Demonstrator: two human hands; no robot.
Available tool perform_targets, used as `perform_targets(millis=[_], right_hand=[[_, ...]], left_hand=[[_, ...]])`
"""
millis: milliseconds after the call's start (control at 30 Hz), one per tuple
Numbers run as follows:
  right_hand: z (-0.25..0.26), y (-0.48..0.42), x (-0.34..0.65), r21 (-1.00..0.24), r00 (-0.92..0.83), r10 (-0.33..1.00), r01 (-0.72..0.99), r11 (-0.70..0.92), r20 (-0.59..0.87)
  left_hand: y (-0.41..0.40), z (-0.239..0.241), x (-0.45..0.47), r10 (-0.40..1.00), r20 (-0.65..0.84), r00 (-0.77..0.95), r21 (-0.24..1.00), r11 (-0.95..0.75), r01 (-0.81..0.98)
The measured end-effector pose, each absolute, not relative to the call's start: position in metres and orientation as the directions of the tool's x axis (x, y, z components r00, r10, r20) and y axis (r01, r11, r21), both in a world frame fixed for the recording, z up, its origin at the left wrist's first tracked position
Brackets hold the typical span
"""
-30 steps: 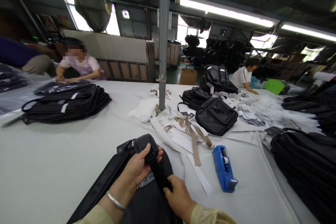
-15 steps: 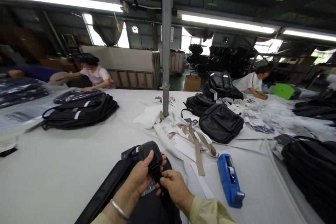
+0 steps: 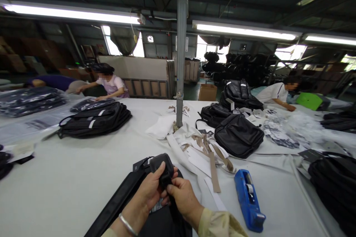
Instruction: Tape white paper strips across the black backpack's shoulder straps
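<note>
Two hands now bunched right together at lower centre of the head view, versus a second ago when the right one sat lower down the strap. Moved up to meet the left at the padded end, so the work looks focused on that one spot near the buckle.

Left hand (image 3: 151, 190) curled about halfway shut around the padded strap (image 3: 164, 166), thumb over the top, bracelet on the wrist. Right hand (image 3: 182, 196) pinched closed on the same strap just below, fingertips touching the left's. Strap belongs to the black bag (image 3: 133, 207) lying flat on the table (image 3: 69, 170) at bottom centre.

Just right of the hands: blue tape dispenser (image 3: 249, 200), plus loose paper strips (image 3: 207, 153) toward centre. Stack of black backpacks (image 3: 96, 118) at middle left, another black bag (image 3: 239, 135) right of centre. Two other people leaning over the far edge, upper left and upper right.
</note>
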State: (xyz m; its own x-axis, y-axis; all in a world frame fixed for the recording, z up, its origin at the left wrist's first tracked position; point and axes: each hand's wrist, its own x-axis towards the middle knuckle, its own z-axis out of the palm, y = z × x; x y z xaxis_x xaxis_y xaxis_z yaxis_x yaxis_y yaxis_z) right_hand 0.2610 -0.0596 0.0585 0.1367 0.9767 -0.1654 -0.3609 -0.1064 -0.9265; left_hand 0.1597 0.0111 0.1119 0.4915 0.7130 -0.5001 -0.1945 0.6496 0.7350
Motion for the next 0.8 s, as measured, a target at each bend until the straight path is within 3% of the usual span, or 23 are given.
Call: perform_targets(millis=[167, 500, 533, 600, 667, 733, 800], right_hand=[[0.058, -0.065, 0.271, -0.95, 0.044, 0.99, -0.29, -0.117, -0.136], [0.001, -0.1, 0.277, -0.907, -0.007, 0.92, -0.163, -0.388, -0.392], [-0.002, -0.104, 0.278, -0.888, -0.037, 0.895, -0.114, -0.446, -0.445], [-0.002, -0.112, 0.285, -0.846, -0.074, 0.847, 0.14, -0.514, -0.526], [0.01, -0.117, 0.296, -0.78, -0.063, 0.851, 0.439, -0.446, -0.522], [0.032, -0.115, 0.308, -0.705, -0.042, 0.91, 0.647, -0.289, -0.412], [0.058, -0.101, 0.314, -0.728, -0.067, 0.967, 0.672, -0.138, -0.245]], left_hand=[[0.024, 0.133, 0.156, 0.803, -0.457, 0.382, 0.749, 0.58, -0.322], [0.043, 0.165, 0.156, 0.862, -0.367, 0.35, 0.775, 0.491, -0.397], [0.042, 0.165, 0.155, 0.863, -0.373, 0.342, 0.779, 0.491, -0.39], [0.039, 0.163, 0.152, 0.853, -0.407, 0.327, 0.782, 0.511, -0.358], [0.035, 0.161, 0.149, 0.837, -0.442, 0.322, 0.781, 0.536, -0.322], [0.031, 0.16, 0.147, 0.827, -0.455, 0.329, 0.781, 0.548, -0.299], [0.027, 0.16, 0.147, 0.824, -0.461, 0.329, 0.779, 0.553, -0.294]])
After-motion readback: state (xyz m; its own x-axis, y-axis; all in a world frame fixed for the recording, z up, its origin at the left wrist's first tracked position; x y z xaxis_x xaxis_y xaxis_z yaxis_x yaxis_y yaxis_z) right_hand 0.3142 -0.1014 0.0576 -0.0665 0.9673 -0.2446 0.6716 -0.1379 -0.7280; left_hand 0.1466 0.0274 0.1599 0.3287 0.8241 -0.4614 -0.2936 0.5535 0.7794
